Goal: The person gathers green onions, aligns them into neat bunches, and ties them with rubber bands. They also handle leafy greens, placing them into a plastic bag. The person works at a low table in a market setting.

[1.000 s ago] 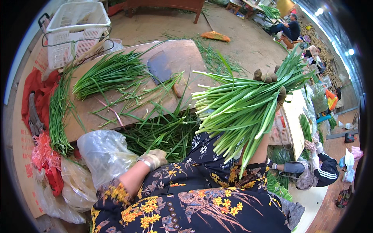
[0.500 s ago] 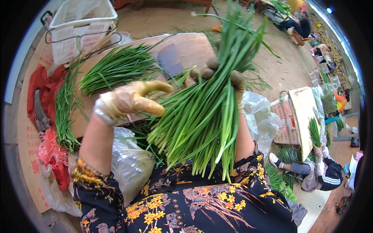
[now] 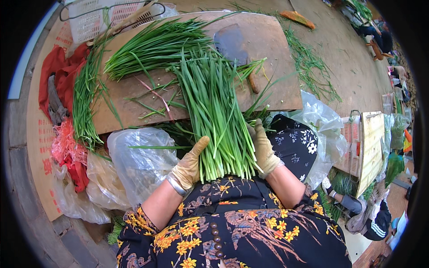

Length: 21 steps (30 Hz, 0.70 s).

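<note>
A thick bunch of garlic chives [image 3: 214, 107] spans from the board's near edge to my lap, green tips on the board and pale stem ends toward me. My left hand [image 3: 189, 164], gloved, cups its left side near the stem ends, thumb raised along the edge. On the opposite side my gloved right hand [image 3: 264, 151] presses in, its fingers partly hidden by the stems. Beyond the bunch lies a cleaver [image 3: 231, 43] with a dark broad blade and wooden handle. Another pile of chives [image 3: 156, 47] rests at the board's far left.
The wooden board [image 3: 277, 80] carries loose trimmings. Chives droop over its left edge beside red cloth [image 3: 62, 73] and pink string [image 3: 69, 143]. Clear plastic bags [image 3: 138, 161] hang at its near side. A white basket [image 3: 96, 20] stands behind; another person sits at far right.
The bunch has come down from its raised, tilted position and now lies straight across the board edge and my lap. My left hand has moved to its left side; my right hand has lowered.
</note>
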### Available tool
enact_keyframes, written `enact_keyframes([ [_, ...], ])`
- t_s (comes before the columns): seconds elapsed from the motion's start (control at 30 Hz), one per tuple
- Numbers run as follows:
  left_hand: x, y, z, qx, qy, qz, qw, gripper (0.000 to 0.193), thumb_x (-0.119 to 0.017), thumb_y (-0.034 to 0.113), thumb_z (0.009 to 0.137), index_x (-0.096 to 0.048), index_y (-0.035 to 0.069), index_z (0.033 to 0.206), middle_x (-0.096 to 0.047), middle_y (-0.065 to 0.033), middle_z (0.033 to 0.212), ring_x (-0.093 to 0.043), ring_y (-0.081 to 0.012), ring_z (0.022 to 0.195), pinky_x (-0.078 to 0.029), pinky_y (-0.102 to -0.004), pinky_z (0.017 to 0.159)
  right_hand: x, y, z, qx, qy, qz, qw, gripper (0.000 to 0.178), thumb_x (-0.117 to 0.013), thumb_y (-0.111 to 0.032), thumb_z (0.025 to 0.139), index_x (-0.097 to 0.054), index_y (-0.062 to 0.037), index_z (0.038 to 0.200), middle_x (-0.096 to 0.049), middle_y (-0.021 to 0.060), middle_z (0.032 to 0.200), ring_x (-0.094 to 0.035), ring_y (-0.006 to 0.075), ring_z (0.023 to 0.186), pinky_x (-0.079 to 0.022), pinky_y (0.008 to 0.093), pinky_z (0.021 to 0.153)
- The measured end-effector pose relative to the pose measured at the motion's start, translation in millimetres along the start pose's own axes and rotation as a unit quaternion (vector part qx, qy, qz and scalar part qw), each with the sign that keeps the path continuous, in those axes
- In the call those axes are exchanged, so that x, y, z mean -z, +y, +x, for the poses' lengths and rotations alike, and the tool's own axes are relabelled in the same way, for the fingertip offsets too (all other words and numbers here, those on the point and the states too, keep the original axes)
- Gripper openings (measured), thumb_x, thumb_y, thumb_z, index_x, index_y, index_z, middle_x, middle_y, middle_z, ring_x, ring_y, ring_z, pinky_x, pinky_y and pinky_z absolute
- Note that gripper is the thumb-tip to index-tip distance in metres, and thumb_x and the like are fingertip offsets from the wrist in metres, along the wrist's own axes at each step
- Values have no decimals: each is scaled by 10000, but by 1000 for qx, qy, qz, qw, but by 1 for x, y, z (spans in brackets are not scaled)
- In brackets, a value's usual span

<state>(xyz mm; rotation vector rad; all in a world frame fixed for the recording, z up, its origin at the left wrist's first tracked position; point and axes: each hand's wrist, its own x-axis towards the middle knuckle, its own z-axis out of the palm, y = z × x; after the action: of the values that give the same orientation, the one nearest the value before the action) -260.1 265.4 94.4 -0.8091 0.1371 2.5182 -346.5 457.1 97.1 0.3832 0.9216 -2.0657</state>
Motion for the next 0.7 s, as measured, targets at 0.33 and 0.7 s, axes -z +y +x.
enact_keyframes([
  [0.33,-25,1,6,-183,116,296,930,592,-771,147,847,-487,49,1357,-654,-73,1143,-667,-203,967,-562,-362,856,-38,6,28,-65,3,-114,991,671,-649,-429,920,-433,-52,1432,-559,126,1328,-529,207,1195,-425,337,1028],
  [0.7,4,4,-1,-54,117,211,969,467,-773,175,860,-569,54,1262,-689,-54,1056,-688,-184,877,-599,-355,756,-22,28,19,-119,14,-21,993,545,-710,-290,904,-499,-55,1349,-624,99,1224,-621,222,1078,-522,383,959],
])
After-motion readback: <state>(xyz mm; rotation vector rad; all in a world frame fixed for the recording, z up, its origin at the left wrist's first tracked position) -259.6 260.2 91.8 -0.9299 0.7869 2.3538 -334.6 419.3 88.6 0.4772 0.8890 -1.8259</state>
